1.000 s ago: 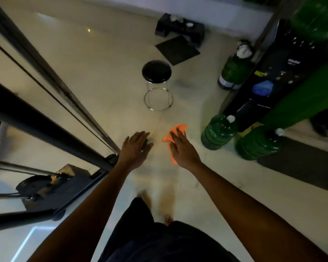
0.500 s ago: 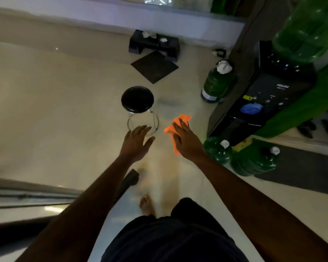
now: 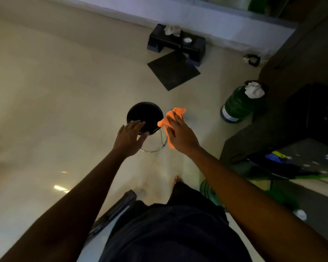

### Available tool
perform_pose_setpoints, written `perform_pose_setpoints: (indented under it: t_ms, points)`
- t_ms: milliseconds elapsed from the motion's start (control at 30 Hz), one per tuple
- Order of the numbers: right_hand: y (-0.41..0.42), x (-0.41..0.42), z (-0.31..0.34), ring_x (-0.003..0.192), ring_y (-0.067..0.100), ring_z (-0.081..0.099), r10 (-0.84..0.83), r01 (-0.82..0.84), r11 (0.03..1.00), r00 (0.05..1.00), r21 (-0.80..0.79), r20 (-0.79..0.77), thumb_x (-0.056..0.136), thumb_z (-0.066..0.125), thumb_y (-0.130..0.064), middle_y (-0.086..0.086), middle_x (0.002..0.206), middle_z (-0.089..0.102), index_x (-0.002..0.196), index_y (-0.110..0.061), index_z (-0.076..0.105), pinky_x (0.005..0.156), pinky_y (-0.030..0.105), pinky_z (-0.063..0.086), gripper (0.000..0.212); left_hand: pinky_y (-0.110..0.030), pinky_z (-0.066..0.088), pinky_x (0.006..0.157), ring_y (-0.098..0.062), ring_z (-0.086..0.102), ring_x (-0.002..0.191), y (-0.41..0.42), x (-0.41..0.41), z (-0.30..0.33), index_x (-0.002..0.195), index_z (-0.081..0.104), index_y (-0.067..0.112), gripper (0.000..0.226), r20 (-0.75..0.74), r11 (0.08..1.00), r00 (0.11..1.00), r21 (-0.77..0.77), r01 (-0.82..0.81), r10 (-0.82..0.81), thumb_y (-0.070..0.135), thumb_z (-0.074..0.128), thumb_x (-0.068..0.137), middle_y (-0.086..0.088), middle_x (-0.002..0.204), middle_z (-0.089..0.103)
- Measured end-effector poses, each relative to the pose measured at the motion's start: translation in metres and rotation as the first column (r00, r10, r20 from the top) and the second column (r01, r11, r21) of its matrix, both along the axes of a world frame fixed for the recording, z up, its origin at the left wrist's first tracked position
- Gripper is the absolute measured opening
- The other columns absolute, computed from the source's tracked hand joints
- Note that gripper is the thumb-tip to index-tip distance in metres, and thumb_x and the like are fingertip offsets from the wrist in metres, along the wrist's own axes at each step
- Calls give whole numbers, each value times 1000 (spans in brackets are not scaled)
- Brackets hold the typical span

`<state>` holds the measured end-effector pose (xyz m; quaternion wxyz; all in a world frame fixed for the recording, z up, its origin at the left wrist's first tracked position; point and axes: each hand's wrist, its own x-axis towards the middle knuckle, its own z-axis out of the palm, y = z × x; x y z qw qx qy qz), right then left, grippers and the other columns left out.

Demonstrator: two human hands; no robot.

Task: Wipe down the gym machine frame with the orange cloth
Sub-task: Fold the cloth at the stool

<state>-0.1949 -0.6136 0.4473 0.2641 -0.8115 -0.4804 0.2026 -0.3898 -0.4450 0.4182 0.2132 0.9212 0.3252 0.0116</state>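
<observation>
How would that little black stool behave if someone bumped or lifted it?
The stool probably lifts easily: only thin chrome legs and a ring show under its round padded seat. A sideways push might tip it, since the base ring looks about as narrow as the seat. On this glossy floor it would likely slide.

A black round stool [image 3: 144, 114] stands near a green water jug [image 3: 237, 104].
</observation>
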Motion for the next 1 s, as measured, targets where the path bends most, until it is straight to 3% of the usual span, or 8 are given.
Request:
perform_pose_setpoints:
  t_ms: [200,333,500,633,767,867,1000]
  points:
    - [79,67,-9,164,27,25,4,-5,1000,999,-23,-42,115,46,-33,5,176,31,165,-19,44,117,48,46,52,-58,40,118,-33,53,142,77,69,19,156,53,22,69,-2,999,999,1,-38,38,63,42,101,-8,157,55]
    - [118,97,-23,166,27,22,-95,93,994,995,-57,-26,116,44,-36,6,176,32,165,-18,43,121,51,42,52,-58,34,123,-31,48,146,140,122,10,156,50,26,62,-34,996,996,1,86,-86,61,43,105,-6,160,52]
    - [159,120,-48,164,32,27,-334,329,940,941,-89,-47,115,42,-42,8,174,36,162,-19,50,126,54,39,52,-58,26,128,-27,34,158,222,205,-15,162,44,28,70,-68,922,919,-38,385,-387,66,36,103,-2,169,43]
    - [193,106,-71,160,39,35,-611,609,787,791,-103,9,111,24,-59,13,171,41,160,-13,49,118,60,46,71,-53,21,131,-25,30,161,277,260,-33,163,43,29,61,-131,738,728,-52,673,-673,58,47,109,1,171,39]
    - [231,59,-62,153,34,45,-852,850,523,523,-57,-8,114,49,-41,6,171,40,162,-20,45,109,52,52,53,-55,26,129,-27,33,159,323,297,-29,162,45,27,62,-109,501,497,-21,865,-861,58,46,109,0,168,43]
    - [263,21,-47,147,34,51,-933,930,360,359,-78,-26,113,45,-50,-1,170,38,162,-26,41,102,50,56,55,-57,31,126,-29,37,157,344,317,-21,160,48,25,69,-104,333,329,-18,943,-939,65,34,105,-2,167,45]
    - [296,-18,-43,143,37,54,-966,963,258,258,-75,-8,109,34,-59,4,167,39,161,-26,41,92,54,60,62,-56,27,127,-27,35,158,350,324,-13,160,47,25,66,-90,185,181,-39,982,-979,62,39,106,-2,168,43]
